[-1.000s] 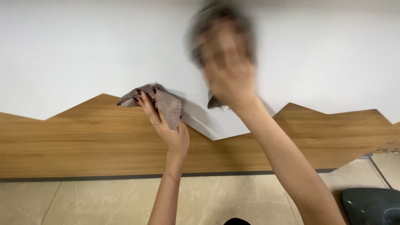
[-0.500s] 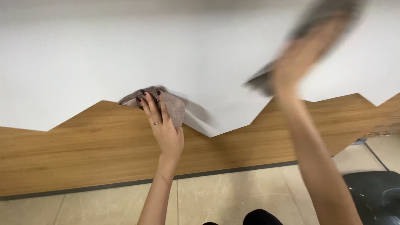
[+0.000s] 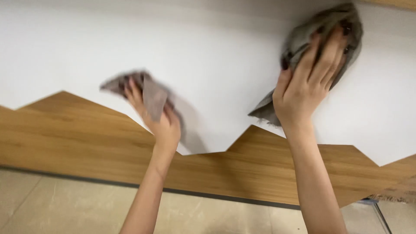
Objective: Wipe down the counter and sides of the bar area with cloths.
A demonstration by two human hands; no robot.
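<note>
We see our left hand (image 3: pixel 158 119) pressed against the white painted wall surface (image 3: pixel 208 52), with a crumpled grey-brown cleaning cloth (image 3: pixel 145 93) trapped between palm and wall. The fingers (image 3: pixel 132 91) of that hand curl loosely over the cloth, its folds bunching above and to the left of the fingertips and one flap hanging down across the back of the hand; this part is blurred, so we cannot tell how firmly the fingers close on it. It sits just above the jagged upper edge of the wood-grain zigzag panel (image 3: pixel 73 130).

Further right and higher, our right hand (image 3: pixel 305 86) lies flat with its fingers (image 3: pixel 329 54) spread and stretched upward on a second grey-brown rag (image 3: pixel 320 30). That rag lies under the fingers and palm, held against the white wall; its upper part wraps past the fingertips near the top edge of the view, and a loose corner trails out below the left of the wrist, just above a peak of the wood panel.

Below the panel runs a dark baseboard strip (image 3: pixel 195 191), and nearer to us the beige tiled floor (image 3: pixel 52 203).
</note>
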